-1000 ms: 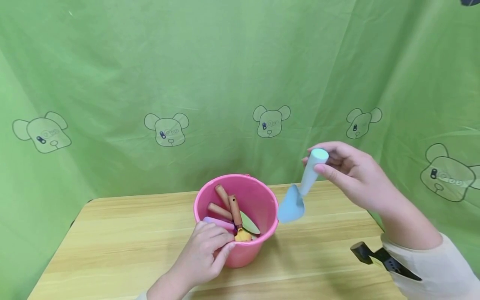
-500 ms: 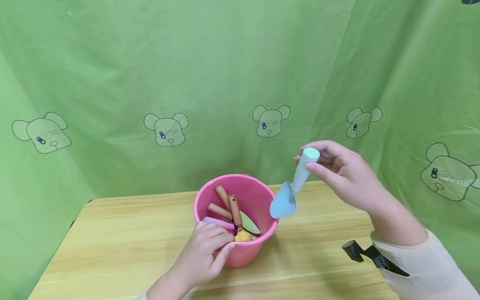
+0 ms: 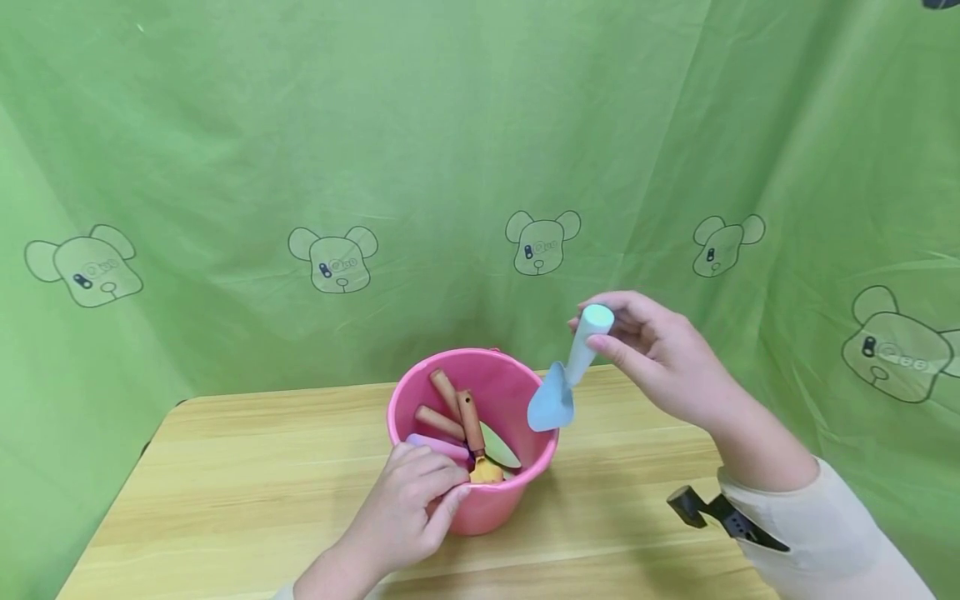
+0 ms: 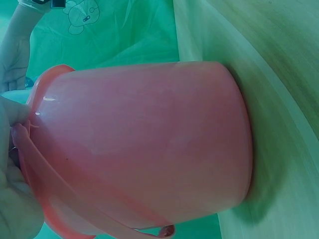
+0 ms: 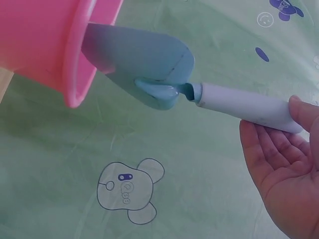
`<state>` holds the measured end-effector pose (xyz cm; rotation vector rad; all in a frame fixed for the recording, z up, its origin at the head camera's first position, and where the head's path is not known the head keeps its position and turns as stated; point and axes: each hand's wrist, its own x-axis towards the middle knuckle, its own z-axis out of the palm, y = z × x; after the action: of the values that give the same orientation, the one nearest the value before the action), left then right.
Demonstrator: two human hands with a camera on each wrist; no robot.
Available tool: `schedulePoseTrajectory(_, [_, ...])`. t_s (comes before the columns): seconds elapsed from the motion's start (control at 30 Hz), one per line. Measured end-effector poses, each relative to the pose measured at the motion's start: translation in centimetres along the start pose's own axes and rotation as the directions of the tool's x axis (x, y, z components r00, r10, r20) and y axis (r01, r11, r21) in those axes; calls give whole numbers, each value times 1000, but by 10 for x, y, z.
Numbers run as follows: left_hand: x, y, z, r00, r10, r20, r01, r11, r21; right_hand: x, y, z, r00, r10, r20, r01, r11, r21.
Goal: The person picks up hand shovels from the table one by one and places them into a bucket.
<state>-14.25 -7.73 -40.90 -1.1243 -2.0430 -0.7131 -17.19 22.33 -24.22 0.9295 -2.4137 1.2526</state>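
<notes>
My left hand (image 3: 401, 510) grips the near rim of a pink bucket (image 3: 487, 510), which stands upright on the table. The bucket's pink carrying handle (image 4: 75, 196) hangs along its outside in the left wrist view. Up at the bucket's right side, my right hand (image 3: 656, 358) pinches the pale handle of a blue trowel (image 3: 552, 406) between thumb and fingers. The blade points down, its tip just inside the bucket's mouth in the right wrist view (image 5: 144, 59). Inside lie several tools: brown handles (image 3: 470, 423), a purple handle (image 3: 437, 447), a yellow piece (image 3: 486, 472) and a green blade (image 3: 498, 446).
The bucket stands on a light wooden table (image 3: 262, 467) with a rounded far left corner. A green curtain (image 3: 435, 125) with printed bear heads hangs behind and on both sides. A black wrist mount (image 3: 727, 514) sticks out from my right sleeve.
My right hand has moved left with the trowel, bringing the blade from beside the bucket's right rim to over it. The left hand and the bucket have stayed where they were.
</notes>
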Motion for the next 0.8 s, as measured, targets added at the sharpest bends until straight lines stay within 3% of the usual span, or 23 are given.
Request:
schedulePoseTrajectory(0.27, [0,0,0,1000,1,1,-1,1000,4,1,9,14,1000,3,-10,-4,996,-88])
schedulePoseTrajectory(0.53, [0,1,-1,1000,-2,4,2,1000,7,2,20,32,999,-33,3,33,973,-228])
schedulePoseTrajectory(0.8, [0,0,-1,1000,6,-8,-6,1000,1,0,27,48,999,-43,30,49,974,-220])
